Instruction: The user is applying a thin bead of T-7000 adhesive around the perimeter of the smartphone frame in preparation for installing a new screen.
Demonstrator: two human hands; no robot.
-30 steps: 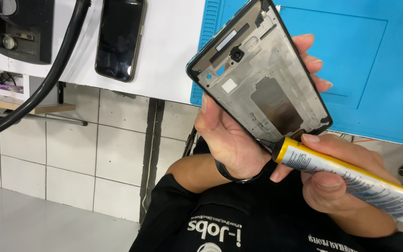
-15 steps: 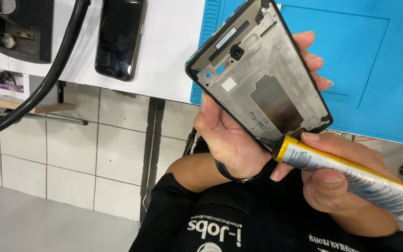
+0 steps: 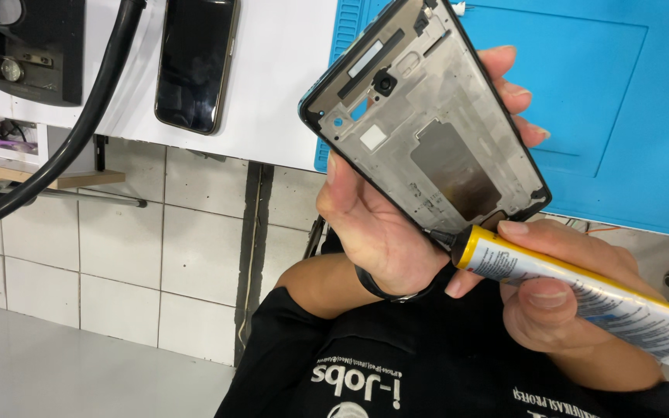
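Above the lap, off the counter [image 3: 288, 93]: black-rimmed grey metal phone frame [image 3: 427, 124], clamped in left hand [image 3: 381, 232]. Right hand [image 3: 559, 302] squeezes yellow-and-white adhesive tube [image 3: 582, 290], nozzle touching the frame's lower edge. Step judged: gluing the rim; next, a steady bead.

Phone frame [image 3: 427, 131] in my left hand [image 3: 381, 232]: black-edged, bare grey metal inside, camera hole and cut-outs near upper end, dark rectangular patch mid-panel. Held tilted, inner side toward me, above table edge. Glue tube [image 3: 582, 290] in my right hand [image 3: 574, 310]: white body, yellow band, black nozzle. Lies slanted, nozzle tip touching frame's lower edge.
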